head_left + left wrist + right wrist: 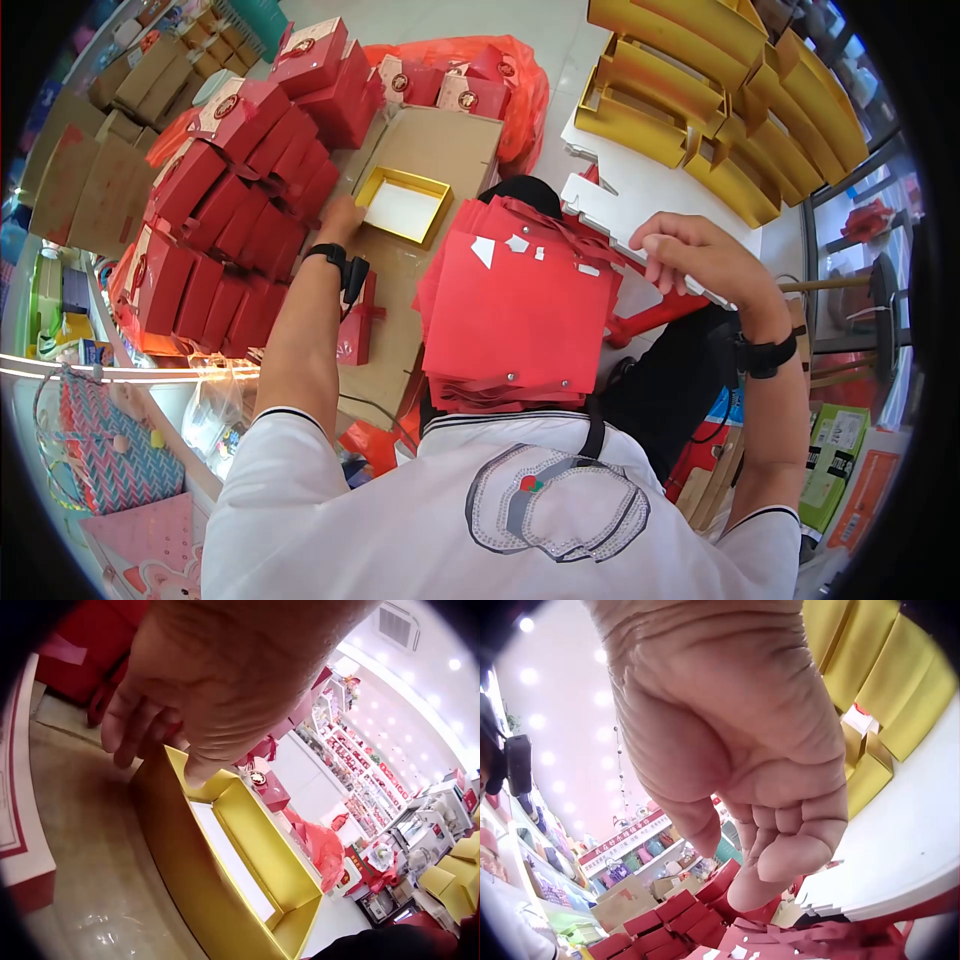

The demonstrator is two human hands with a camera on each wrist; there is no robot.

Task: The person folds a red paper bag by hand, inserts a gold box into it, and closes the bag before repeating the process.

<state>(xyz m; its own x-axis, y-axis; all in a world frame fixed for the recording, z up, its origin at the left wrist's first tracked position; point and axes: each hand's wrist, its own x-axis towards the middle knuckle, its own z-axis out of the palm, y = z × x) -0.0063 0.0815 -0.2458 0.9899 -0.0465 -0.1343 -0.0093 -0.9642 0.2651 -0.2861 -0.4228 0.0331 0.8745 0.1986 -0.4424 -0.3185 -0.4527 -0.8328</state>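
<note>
My left hand (342,222) is at the end of a gold open-topped box (447,212) with a white bottom, which rests on brown cardboard. In the left wrist view the thumb of the left hand (217,682) lies over the end wall of the gold box (225,862), with the other fingers outside it. My right hand (700,255) is raised by the edge of a white table (640,190); its fingers are loosely bent and hold nothing. A stack of red sheets (520,330) with small white pieces on top lies between my arms.
Red boxes (225,215) are piled at the left, with more on orange plastic (530,75) behind. Several gold boxes (640,85) stand stacked on the white table. A small red box (354,335) sits beside my left forearm. Cartons (90,190) stand at the far left.
</note>
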